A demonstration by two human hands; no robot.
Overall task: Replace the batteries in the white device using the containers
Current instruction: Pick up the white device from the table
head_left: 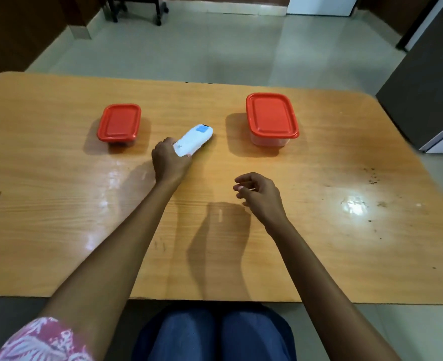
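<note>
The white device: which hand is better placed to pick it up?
Left. The left hand already grips the white device at its near end; the right hand hovers empty, apart from it.

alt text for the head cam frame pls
The left hand grips the near end of a white device lying on a wooden table, while the right hand hovers empty, fingers curled. Two closed red-lidded containers flank the device: a smaller one left, a larger one right.

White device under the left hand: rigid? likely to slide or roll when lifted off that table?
The white device looks like a rigid plastic shell, so probably stiff. Its flattish, rounded body lies flat, so rolling seems unlikely. The wooden table is glossy, so it may slide if nudged. The left hand grips only its near end, so the far end may dip.
</note>
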